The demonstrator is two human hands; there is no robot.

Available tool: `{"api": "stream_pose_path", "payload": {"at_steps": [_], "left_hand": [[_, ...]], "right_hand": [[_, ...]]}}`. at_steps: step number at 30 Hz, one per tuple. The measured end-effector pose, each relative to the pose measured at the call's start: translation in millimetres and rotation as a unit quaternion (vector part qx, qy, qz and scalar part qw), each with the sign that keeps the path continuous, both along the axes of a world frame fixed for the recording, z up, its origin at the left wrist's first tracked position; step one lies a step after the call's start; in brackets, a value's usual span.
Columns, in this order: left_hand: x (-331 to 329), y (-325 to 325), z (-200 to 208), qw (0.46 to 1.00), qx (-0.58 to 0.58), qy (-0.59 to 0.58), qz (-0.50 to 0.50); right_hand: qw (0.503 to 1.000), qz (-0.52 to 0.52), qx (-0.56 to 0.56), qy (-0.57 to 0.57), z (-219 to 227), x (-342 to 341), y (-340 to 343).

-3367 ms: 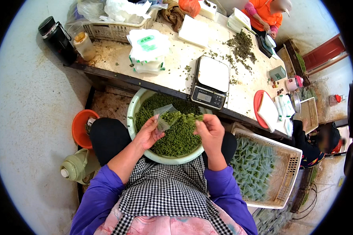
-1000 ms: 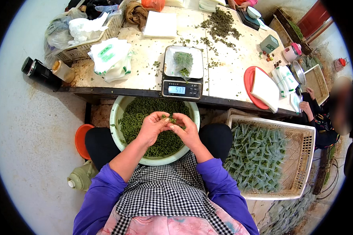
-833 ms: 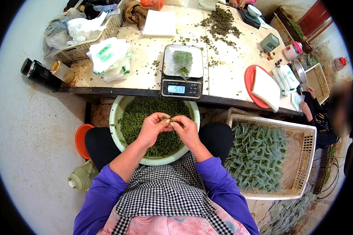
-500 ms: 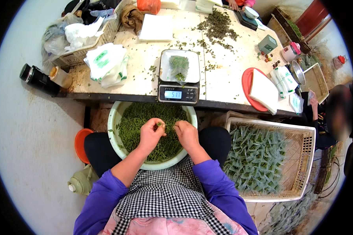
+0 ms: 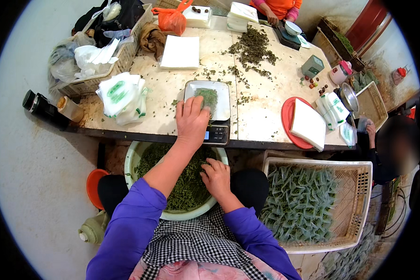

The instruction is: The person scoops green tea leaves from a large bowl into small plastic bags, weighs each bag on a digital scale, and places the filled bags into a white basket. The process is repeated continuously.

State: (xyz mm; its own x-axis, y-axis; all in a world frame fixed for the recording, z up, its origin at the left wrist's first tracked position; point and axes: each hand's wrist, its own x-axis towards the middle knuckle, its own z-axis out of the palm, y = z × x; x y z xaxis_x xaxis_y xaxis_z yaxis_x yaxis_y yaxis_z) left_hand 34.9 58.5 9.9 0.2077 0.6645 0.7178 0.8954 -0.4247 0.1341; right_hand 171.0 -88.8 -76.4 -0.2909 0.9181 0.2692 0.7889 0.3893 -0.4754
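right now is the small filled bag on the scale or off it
On: the small filled bag lies on the white pan of the scale, its lower end hidden behind the left hand.

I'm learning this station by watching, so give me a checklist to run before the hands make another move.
1. Bag within the scale pan: ok, as far as it shows; its lower part is behind the left hand.
2. Pan free of pressure: cannot tell; the left fingers reach over the bag, their force unseen.
3. Display readable: not ok; the left wrist covers most of it.
4. Right hand off the scale: ok; it is over the buds in the tub.
5. Room in the crate: ok; bags fill its left part, the right part is bare.
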Motion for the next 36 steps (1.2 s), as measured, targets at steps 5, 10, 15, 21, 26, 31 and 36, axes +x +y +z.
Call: {"api": "stream_pose_path", "payload": {"at_steps": [5,10,15,21,26,31,36], "left_hand": [[8,-13,5,0.996,-0.076,-0.023,0.026],[-18,-53,11,0.973,-0.108,-0.202,-0.019],[-41,-119,-43,0.926,-0.293,-0.236,-0.021],[-37,-173,-99,0.897,-0.431,-0.069,-0.070],[-38,-172,-95,0.908,-0.400,-0.081,-0.089],[-48,-178,-93,0.886,-0.438,-0.141,-0.062],[-53,-186,-96,0.847,-0.510,-0.136,-0.062]], "right_hand": [[1.000,0.005,-0.015,-0.006,2,0,0],[0.999,-0.006,-0.004,0.035,4,2,1],[0.991,-0.047,0.046,0.115,16,5,7],[0.980,-0.077,0.094,0.156,43,12,33],[0.967,-0.094,0.179,0.155,72,15,62],[0.973,-0.108,0.192,0.066,88,6,96],[0.973,-0.162,0.160,-0.040,88,-20,135]]}}
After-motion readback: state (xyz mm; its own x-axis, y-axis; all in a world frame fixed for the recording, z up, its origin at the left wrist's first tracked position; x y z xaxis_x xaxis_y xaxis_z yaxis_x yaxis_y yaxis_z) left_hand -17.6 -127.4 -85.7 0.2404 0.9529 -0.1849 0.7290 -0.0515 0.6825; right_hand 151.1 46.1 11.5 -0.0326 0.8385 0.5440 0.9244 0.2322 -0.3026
